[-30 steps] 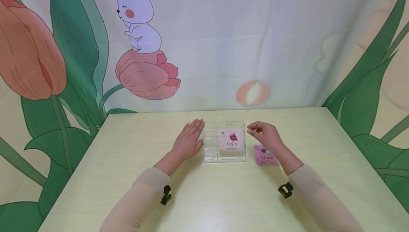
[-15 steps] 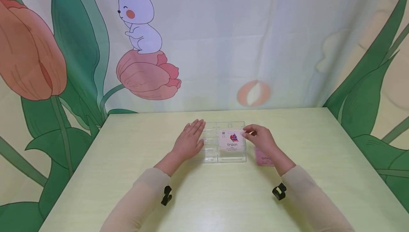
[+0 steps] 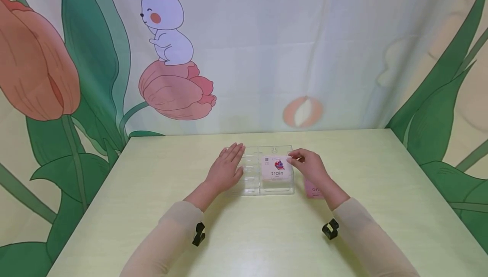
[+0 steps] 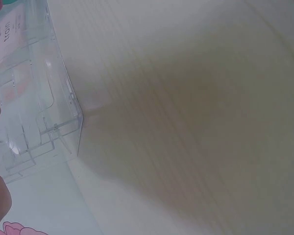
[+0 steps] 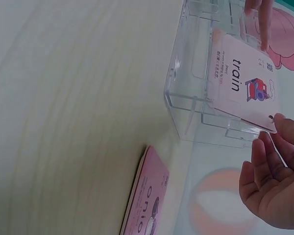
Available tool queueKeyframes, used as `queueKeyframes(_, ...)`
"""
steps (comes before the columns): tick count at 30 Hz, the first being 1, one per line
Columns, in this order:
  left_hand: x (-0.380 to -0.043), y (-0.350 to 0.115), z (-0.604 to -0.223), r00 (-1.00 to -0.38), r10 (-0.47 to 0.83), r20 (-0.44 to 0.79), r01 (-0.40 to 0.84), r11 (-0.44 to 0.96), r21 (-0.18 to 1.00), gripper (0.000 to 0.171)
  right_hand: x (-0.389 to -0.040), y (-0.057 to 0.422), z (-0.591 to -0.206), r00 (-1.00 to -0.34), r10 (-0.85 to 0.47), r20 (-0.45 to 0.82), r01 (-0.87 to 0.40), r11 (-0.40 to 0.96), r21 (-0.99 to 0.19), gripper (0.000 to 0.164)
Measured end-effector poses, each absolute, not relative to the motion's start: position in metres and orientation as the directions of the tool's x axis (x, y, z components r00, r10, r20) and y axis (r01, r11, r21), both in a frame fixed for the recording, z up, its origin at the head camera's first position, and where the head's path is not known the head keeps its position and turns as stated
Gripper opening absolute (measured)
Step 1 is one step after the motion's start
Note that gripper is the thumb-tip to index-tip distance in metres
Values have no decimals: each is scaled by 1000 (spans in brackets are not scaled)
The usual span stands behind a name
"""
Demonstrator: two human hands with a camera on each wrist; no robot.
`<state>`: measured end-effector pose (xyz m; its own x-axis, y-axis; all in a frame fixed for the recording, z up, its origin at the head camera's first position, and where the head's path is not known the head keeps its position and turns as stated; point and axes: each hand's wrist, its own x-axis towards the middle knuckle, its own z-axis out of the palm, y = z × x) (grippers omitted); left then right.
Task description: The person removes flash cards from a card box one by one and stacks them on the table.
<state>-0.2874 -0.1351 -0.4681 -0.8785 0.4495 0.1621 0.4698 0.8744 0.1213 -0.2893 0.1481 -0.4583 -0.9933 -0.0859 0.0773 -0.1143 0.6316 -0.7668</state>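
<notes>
A clear plastic box with compartments [image 3: 277, 190] lies on the table, and a pale pink flash card reading "train" [image 3: 273, 174] is in its right part. My left hand [image 3: 225, 167] lies with straight fingers over the box's left side, thumb a little apart. At the card's upper right corner, my right hand [image 3: 310, 167] pinches it between thumb and index finger, as the right wrist view shows; the other fingers curl below. Just right of the box sits a darker pink stack of flash cards with "onion" on top [image 5: 154, 188]; in the head view the right wrist partly covers it.
The pale wooden table [image 3: 244, 234] reaches back to a curtain [image 3: 244, 78] printed with a rabbit and tulips. Small black mounts [image 3: 330, 229] sit at both sleeves.
The right hand has moved left from beside the box to the train card's corner and pinches it. Its wrist now covers more of the onion stack. The left hand stays put.
</notes>
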Motion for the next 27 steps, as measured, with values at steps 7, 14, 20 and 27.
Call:
queueKeyframes(7, -288, -135, -469, -878, 449, 166, 469, 875, 119, 64, -289, 147, -457, -994, -68, 85, -109, 622, -776, 20)
queueKeyframes(14, -289, -135, -469, -882, 445, 155, 463, 879, 110, 64, -291, 145, -452, -993, -78, 93, -122, 623, -773, 13)
queueKeyframes(20, -287, -136, -468, -880, 449, 157, 468, 875, 120, 64, -292, 147, -448, -992, -100, 73, -121, 641, -758, 12)
queueKeyframes(27, -288, -136, -468, -878, 451, 161, 471, 874, 120, 64, -292, 147, -442, -990, -122, 64, -130, 672, -729, 12)
